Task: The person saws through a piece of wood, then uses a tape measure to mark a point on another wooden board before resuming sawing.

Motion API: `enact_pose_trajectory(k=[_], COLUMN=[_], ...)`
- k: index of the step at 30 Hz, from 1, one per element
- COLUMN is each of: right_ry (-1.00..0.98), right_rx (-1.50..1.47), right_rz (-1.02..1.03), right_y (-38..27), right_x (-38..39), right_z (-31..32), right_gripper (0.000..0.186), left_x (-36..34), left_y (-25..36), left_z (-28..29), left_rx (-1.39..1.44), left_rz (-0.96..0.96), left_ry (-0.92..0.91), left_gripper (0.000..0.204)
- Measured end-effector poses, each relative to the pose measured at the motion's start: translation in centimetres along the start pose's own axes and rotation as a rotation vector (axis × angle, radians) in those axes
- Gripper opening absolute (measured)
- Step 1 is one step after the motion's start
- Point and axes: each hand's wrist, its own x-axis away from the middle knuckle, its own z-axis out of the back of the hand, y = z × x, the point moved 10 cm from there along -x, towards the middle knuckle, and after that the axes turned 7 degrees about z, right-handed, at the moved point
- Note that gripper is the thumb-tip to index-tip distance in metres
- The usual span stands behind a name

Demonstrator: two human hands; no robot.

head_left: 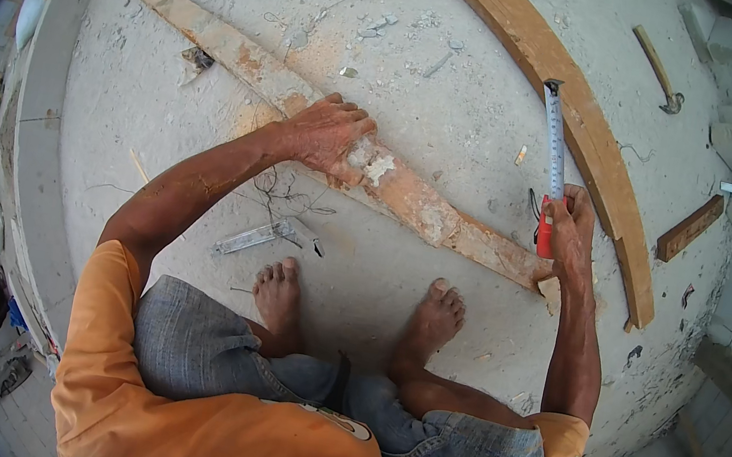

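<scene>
Left hand (334, 137) clamping around dusty plank (409, 192), right hand (576, 230) clamping on red tape measure (545, 229). Head view: plank lying aslant before bare feet (278, 299); blade (554, 141) already standing drawn out, tip meeting or overhanging long timber (603, 160) (contact unclear), not yet lying along plank. Gritty concrete floor (471, 159) carrying hammer (657, 69); low wall (41, 123) bounding left side.

Hands (331, 135) on plank (417, 205), tape measure (544, 234)

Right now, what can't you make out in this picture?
All in the head view:
Board: a stretch is covered by the left hand.
Tape measure: part of its case is behind the right hand; markings too small to read.
Long beam: far end cut off by the upper edge.
</scene>
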Motion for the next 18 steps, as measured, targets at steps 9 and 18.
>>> enact_pose_trajectory(k=[9,18], right_ry=[0.144,0.359], right_rx=[0.322,0.748], right_rz=[0.104,0.2], right_y=[2.4,8.5], right_x=[5.7,13.5], right_z=[4.4,8.6], right_gripper=[0.034,0.046], left_x=[0.0,0.0], left_y=[0.3,-0.5], left_z=[0.1,-0.7], left_rx=[-0.007,0.079], left_rz=[-0.035,-0.002], left_ry=[-0.026,-0.169], left_gripper=[0.085,0.08])
